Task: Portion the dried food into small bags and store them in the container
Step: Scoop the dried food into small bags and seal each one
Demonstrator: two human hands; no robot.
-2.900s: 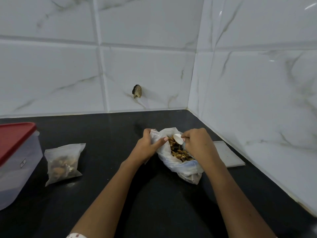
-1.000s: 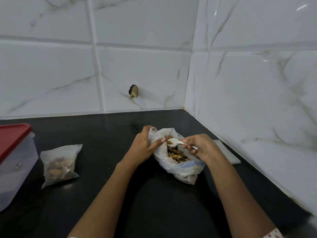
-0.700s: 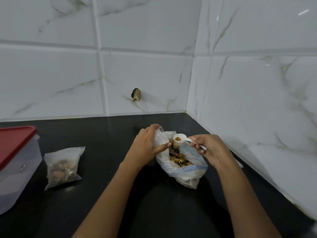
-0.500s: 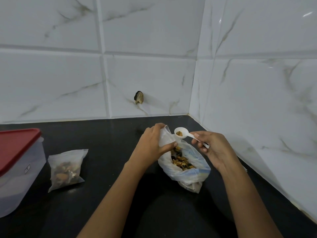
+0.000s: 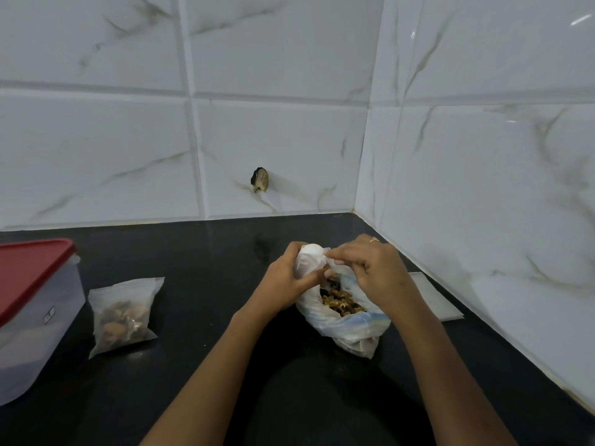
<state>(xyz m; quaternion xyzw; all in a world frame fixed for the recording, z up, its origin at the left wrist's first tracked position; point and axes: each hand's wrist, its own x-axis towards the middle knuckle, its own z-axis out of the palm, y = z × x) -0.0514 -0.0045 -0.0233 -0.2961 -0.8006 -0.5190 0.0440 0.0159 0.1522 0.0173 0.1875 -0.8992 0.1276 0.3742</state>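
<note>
Head view
Big bag point(image 5: 341, 320): lies on dark bench point(image 5: 199, 365), long axis from near-right up to mouth at far-left; mouth points at the grips; brown dried food point(image 5: 341, 300) inside, visible through the opening.
Left grip point(image 5: 286, 281): fingers closed round a small white bag point(image 5: 307, 262), upright, top up, just above the big bag mouth.
Right grip point(image 5: 370, 268): fingers pinched on spoon point(image 5: 314, 249), white bowl at the small bag top; contents of the small bag can't tell.
Filled small bag point(image 5: 124, 313): flat on bench, well left of both grips, brown pieces inside.
Container point(image 5: 35, 317): further left, translucent, red lid point(image 5: 29, 272) on; inside can't tell.
Flat white sheet point(image 5: 434, 300): right of right grip, partly hidden by arm.
</note>
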